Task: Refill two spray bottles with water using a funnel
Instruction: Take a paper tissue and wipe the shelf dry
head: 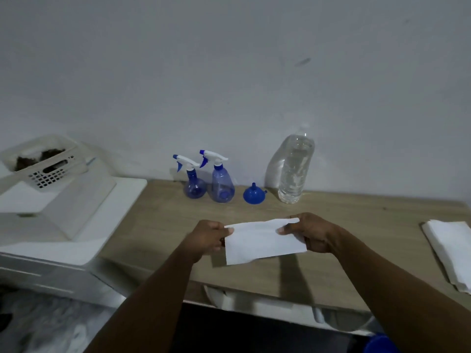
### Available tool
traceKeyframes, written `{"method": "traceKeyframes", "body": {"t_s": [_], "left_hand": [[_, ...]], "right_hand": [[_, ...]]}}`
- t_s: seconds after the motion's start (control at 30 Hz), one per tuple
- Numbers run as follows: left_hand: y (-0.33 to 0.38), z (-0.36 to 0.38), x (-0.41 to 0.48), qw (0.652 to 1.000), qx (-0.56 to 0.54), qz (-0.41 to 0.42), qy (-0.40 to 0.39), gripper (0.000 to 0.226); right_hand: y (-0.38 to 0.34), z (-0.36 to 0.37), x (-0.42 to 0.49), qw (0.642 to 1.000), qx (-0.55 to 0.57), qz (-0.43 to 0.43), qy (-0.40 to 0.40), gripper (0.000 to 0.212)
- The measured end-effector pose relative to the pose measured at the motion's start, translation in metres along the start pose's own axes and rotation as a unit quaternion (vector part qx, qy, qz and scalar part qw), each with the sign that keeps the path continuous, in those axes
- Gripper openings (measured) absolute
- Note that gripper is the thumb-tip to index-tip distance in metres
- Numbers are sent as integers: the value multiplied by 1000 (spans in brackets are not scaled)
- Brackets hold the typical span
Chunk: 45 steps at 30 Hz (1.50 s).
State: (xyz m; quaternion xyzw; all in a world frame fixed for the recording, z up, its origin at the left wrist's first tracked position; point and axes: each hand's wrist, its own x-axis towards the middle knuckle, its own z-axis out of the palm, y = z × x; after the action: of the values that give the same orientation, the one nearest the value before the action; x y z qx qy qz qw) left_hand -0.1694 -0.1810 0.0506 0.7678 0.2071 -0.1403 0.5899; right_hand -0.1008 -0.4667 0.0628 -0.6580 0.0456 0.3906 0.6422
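Observation:
Two blue spray bottles with white trigger heads stand at the back of the wooden table [356, 225]: a round one [194, 186] on the left and a taller one [222, 183] beside it. A blue funnel [253, 194] sits upside down to their right. Next to it stands a large clear water bottle [294, 169]. In front, above the table, I hold a white paper towel [262, 242] stretched between both hands. My left hand [206, 240] pinches its left edge and my right hand [309, 234] pinches its right edge.
A stack of white paper towels [451, 250] lies at the table's right edge. A white appliance [58, 225] stands on the left with a white perforated basket [40, 161] on top. The wall runs right behind the bottles. A blue object [379, 343] shows at the bottom right.

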Motion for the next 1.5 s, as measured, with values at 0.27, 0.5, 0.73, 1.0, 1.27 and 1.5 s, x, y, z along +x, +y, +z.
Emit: {"method": "traceKeyframes", "body": {"t_s": [0.27, 0.5, 0.73, 1.0, 1.27, 1.5], "left_hand": [[-58, -115, 26, 998, 45, -48, -24, 20], [-86, -194, 58, 996, 85, -22, -11, 20], [-89, -240, 94, 978, 192, 66, 56, 25], [-112, -274, 131, 885, 369, 212, 186, 41], [-181, -250, 124, 852, 480, 178, 109, 67], [-197, -251, 127, 849, 468, 212, 124, 62]], "right_hand": [[9, 117, 72, 998, -1, 59, 27, 38], [3, 203, 136, 994, -18, 92, 65, 41], [-30, 257, 184, 976, -191, 38, 102, 28], [-48, 308, 212, 811, -422, -304, 268, 21], [37, 316, 244, 722, -654, -200, 111, 61], [19, 322, 284, 693, -655, -255, 161, 62]]}}
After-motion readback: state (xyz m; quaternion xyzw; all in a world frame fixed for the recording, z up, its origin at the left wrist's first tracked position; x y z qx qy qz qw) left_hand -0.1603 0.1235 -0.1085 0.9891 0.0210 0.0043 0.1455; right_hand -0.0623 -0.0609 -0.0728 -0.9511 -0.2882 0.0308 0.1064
